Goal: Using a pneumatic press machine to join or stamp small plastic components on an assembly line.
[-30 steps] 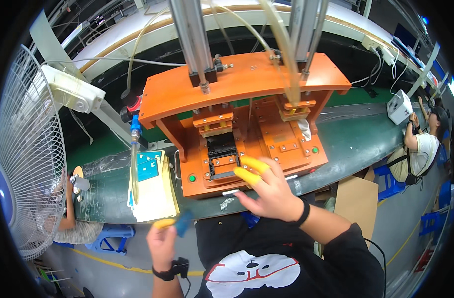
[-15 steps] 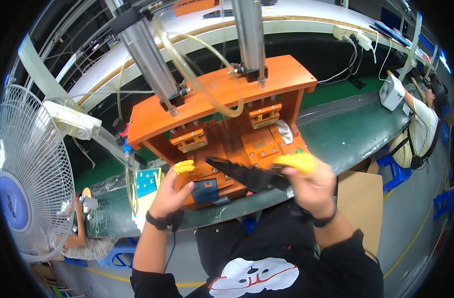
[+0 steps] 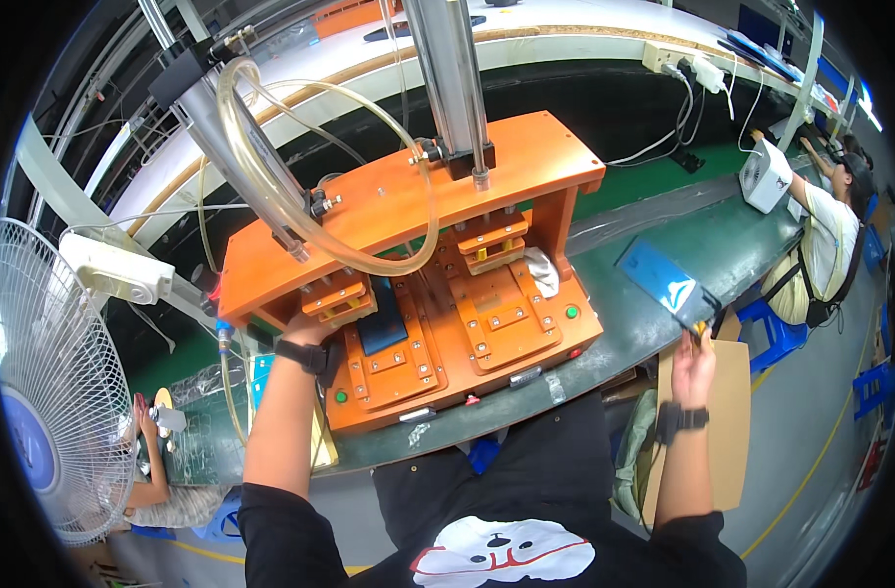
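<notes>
My right hand (image 3: 695, 367), at the right over the bench's near edge, grips one end of a flat glossy blue rectangular panel (image 3: 658, 279) with a dark rim. The panel is tilted and catches a bright reflection. My left hand (image 3: 310, 330) reaches under the left side of an orange two-station press (image 3: 511, 147); its fingers are hidden behind the press parts. Just right of that hand, a second dark blue panel (image 3: 382, 318) lies on the left orange fixture (image 3: 398, 372). The right fixture (image 3: 506, 328) carries no panel.
Two metal cylinders (image 3: 447, 78) and a looped clear hose (image 3: 320, 235) rise above the press. A crumpled white cloth (image 3: 542, 272) lies inside its right side. A fan (image 3: 65, 392) stands at left. Cardboard (image 3: 726, 421) is below right; a co-worker (image 3: 824, 235) sits beyond.
My right hand has swung right, away from the press front, now with the blue panel. My left hand has gone from the press front to under its left side. The view has shifted slightly.
</notes>
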A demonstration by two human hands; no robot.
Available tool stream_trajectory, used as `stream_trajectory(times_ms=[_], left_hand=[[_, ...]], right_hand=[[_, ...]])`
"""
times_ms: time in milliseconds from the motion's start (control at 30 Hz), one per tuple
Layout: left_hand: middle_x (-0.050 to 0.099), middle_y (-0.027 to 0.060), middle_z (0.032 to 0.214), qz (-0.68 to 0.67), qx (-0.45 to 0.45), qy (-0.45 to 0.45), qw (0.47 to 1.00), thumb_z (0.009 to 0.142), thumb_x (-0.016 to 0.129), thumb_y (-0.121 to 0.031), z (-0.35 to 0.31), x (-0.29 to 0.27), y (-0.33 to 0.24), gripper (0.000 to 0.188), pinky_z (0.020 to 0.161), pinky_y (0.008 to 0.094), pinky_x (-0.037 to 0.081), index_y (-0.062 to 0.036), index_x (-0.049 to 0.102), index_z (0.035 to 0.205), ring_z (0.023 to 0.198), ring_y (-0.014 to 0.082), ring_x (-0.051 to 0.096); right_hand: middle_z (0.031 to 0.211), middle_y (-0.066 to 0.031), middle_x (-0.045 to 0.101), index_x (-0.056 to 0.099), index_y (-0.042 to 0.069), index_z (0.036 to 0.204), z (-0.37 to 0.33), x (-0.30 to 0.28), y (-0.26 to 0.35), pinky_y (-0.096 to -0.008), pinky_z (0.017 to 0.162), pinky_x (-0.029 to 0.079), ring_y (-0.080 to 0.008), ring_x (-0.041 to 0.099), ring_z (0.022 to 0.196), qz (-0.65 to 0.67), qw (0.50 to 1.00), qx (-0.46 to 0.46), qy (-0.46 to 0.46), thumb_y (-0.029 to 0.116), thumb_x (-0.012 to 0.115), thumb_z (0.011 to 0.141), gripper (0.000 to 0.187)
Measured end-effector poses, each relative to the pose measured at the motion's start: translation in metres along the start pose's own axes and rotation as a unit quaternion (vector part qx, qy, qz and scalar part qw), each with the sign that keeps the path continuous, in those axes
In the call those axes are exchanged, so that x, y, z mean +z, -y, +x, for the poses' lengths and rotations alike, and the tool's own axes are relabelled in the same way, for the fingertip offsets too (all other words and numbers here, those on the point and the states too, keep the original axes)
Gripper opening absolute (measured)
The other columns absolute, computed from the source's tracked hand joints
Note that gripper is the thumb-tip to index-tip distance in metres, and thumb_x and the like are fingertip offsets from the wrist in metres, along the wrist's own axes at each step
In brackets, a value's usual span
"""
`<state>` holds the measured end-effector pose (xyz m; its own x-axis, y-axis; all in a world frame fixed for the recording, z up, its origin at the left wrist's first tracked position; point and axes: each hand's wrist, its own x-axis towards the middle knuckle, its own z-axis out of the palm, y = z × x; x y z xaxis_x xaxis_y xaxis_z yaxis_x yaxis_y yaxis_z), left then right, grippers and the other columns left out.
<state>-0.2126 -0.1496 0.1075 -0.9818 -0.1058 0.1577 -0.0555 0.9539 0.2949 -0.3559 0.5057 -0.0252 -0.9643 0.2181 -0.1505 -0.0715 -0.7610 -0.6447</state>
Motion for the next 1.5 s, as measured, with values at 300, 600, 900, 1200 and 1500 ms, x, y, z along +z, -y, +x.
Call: stream_trajectory(times_ms=[300, 600, 900, 1200, 1500], left_hand=[[0.068, 0.0168, 0.127, -0.302, -0.019, -0.039, 0.952, 0.1, 0.055, -0.034, 0.011, 0.017, 0.007, 0.043, 0.103, 0.0461, 0.052, -0.0085, 0.06, 0.134, 0.12, 0.0367, 0.065], [0.057, 0.0108, 0.144, -0.196, -0.013, -0.002, 0.981, 0.111, 0.047, -0.031, 0.009, 0.033, 0.031, 0.043, 0.107, 0.0438, 0.055, -0.0139, 0.043, 0.15, 0.128, 0.0264, 0.06], [0.047, 0.0087, 0.156, -0.839, -0.152, 0.012, 0.523, 0.113, 0.028, -0.047, 0.011, 0.04, 0.047, 0.052, 0.112, 0.0433, 0.051, -0.0168, 0.037, 0.155, 0.136, 0.0245, 0.055], [0.065, 0.0188, 0.134, -0.17, -0.079, 0.063, 0.98, 0.086, 0.081, -0.028, -0.026, -0.041, -0.082, 0.061, 0.108, 0.0408, 0.045, -0.0019, 0.061, 0.137, 0.125, 0.0347, 0.059], [0.05, 0.0219, 0.147, -0.139, 0.046, -0.057, 0.988, 0.078, 0.086, -0.025, -0.104, -0.023, -0.111, 0.075, 0.121, 0.0503, 0.032, -0.0029, 0.055, 0.142, 0.145, 0.0442, 0.04]], right_hand=[[0.084, -0.0128, 0.074, 0.059, 0.004, 0.108, 0.168, 0.105, -0.121, -0.0255, 0.051, 0.048, -0.016, 0.067, 0.062, -0.152, 0.984, -0.006, -0.087, 0.023, 0.062, 0.106, 0.02], [0.102, -0.0264, 0.075, 0.071, -0.002, 0.109, 0.173, 0.2, -0.164, -0.0479, 0.081, 0.059, -0.0424, 0.074, 0.092, -0.76, 0.601, -0.183, 0.167, 0.038, 0.069, 0.094, 0.043], [0.109, -0.0261, 0.067, 0.069, -0.002, 0.11, 0.101, 0.098, -0.104, -0.0484, 0.089, 0.054, -0.0437, 0.063, 0.105, -0.698, 0.607, -0.291, 0.244, 0.022, 0.071, 0.092, 0.031], [0.142, -0.0283, 0.054, 0.059, 0.001, 0.138, 0.029, 0.032, -0.073, -0.0551, 0.114, 0.035, -0.0457, 0.045, 0.137, -0.802, 0.499, -0.27, 0.188, 0.031, 0.07, 0.093, 0.055], [0.155, -0.0292, 0.045, 0.048, -0.007, 0.143, 0.019, 0.04, -0.097, -0.0607, 0.12, 0.022, -0.0491, 0.03, 0.15, -0.847, 0.45, -0.252, 0.128, 0.036, 0.062, 0.097, 0.064]])
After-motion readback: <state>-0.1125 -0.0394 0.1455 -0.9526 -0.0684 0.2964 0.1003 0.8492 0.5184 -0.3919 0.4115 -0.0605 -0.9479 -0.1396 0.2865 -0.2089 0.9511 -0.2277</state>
